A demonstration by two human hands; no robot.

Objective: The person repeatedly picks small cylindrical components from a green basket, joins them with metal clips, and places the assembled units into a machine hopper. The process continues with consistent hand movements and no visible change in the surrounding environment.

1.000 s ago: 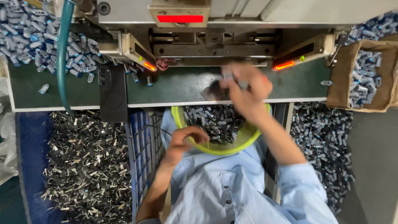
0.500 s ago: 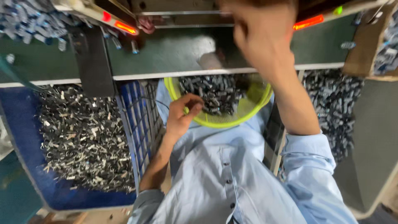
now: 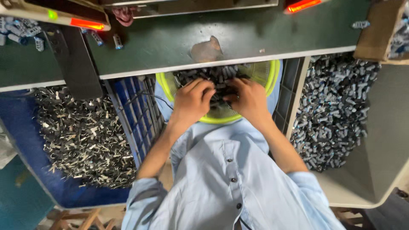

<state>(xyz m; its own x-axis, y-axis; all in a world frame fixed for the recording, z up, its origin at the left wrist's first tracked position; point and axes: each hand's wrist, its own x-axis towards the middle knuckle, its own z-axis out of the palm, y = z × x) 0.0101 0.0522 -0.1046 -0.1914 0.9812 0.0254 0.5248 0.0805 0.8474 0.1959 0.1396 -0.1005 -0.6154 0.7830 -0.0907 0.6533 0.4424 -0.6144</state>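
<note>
Small dark parts [image 3: 215, 79]: heaped in the yellow-green basket, just under the near edge of the worktop, in the lap of the person in the pale blue shirt.
Yellow-green basket [image 3: 272, 74]: round, mesh-bottomed, its far half tucked beneath the worktop's near edge.
Left hand [image 3: 191, 100]: palm down on the heap, fingers curled into the parts; whether the grip is closed on any cannot be told.
Right hand [image 3: 251, 100]: palm down just beside the left, fingertips buried in the same heap; grip likewise cannot be told.
Worktop [image 3: 170, 42]: dark green, with a worn bare patch [image 3: 206, 49] near the middle of its near edge, right above the basket.
Red lights [image 3: 87, 23]: glowing bars along the far edge, left and right.
Blue crate [image 3: 132, 110]: left of the basket, under the worktop, filled with pale metal pieces [image 3: 81, 136].
Right bin [image 3: 375, 170]: pale-walled, holding a pile of grey-blue cylinders [image 3: 336, 106].
Cardboard box [image 3: 377, 34]: at the worktop's right corner.
</note>
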